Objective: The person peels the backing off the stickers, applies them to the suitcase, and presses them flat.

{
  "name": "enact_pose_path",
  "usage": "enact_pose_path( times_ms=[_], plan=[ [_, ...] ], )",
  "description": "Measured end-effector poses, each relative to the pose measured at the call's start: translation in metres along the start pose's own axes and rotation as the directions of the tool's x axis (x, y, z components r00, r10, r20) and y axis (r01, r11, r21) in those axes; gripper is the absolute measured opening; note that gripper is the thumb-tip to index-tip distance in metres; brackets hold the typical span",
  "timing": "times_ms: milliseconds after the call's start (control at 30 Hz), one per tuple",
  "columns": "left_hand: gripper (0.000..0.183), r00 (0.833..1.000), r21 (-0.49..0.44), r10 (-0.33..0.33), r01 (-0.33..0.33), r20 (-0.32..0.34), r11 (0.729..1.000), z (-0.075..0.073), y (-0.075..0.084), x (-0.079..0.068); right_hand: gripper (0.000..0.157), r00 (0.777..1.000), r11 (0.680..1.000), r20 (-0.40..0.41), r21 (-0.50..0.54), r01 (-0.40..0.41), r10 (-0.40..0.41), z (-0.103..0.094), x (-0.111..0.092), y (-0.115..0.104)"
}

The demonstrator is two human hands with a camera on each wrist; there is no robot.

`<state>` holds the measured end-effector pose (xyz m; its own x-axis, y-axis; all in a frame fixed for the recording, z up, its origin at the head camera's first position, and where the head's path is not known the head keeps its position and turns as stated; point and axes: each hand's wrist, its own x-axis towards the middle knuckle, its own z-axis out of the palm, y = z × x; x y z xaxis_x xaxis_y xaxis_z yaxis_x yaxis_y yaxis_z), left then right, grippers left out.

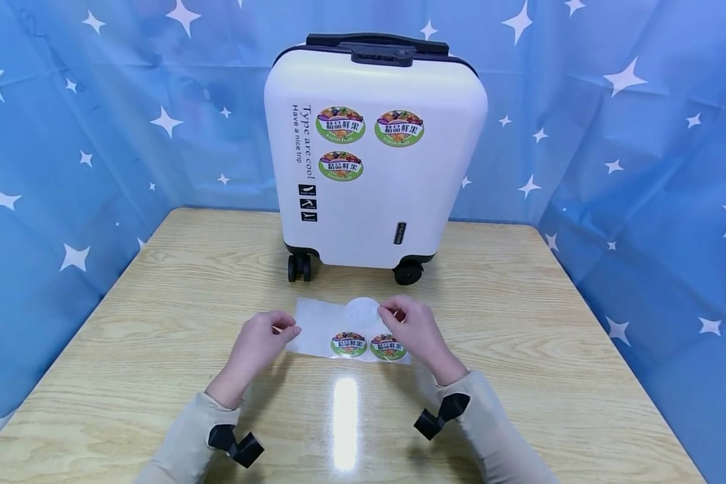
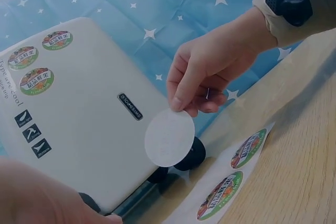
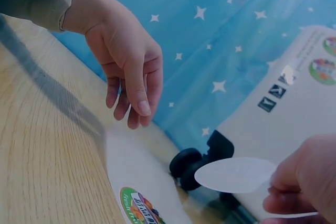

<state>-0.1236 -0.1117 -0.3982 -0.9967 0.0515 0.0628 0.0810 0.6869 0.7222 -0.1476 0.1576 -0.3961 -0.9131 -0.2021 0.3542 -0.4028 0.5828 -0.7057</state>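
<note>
Between thumb and fingers, my right hand [image 1: 414, 329] pinches the edge of an oval sticker [image 2: 169, 138], whose plain white back shows. It hovers above the backing sheet [image 1: 316, 328], which lies on the table. Two colourful fruit stickers [image 1: 348, 344] remain stuck along the sheet's near side. By the sheet's left end is my left hand [image 1: 261, 341], its fingers loosely bent with nothing between them in the right wrist view; whether a fingertip touches the sheet I cannot tell. Behind stands a white suitcase [image 1: 369, 195], upright, bearing three oval fruit stickers [image 1: 341, 125] on its front.
The suitcase rests on black wheels [image 1: 408, 272] near the back of the wooden table [image 1: 157, 323]. A blue curtain with white stars [image 1: 97, 134] hangs behind and at both sides. Light glares off the tabletop in front of the sheet.
</note>
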Motion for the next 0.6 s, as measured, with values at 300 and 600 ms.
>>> enact_pose_path(
  times_ms=[300,600],
  plan=[
    [0.017,0.998,-0.043,0.060,-0.062,-0.036,0.997,0.003,0.016,0.011,0.006,0.999,1.000,-0.032,0.004,0.029,-0.029,-0.004,0.000,-0.006],
    [0.015,0.979,-0.187,0.182,-0.196,-0.089,0.963,0.005,0.037,0.018,0.005,0.991,0.996,-0.104,0.008,0.090,-0.089,-0.007,0.002,-0.015]
  ],
)
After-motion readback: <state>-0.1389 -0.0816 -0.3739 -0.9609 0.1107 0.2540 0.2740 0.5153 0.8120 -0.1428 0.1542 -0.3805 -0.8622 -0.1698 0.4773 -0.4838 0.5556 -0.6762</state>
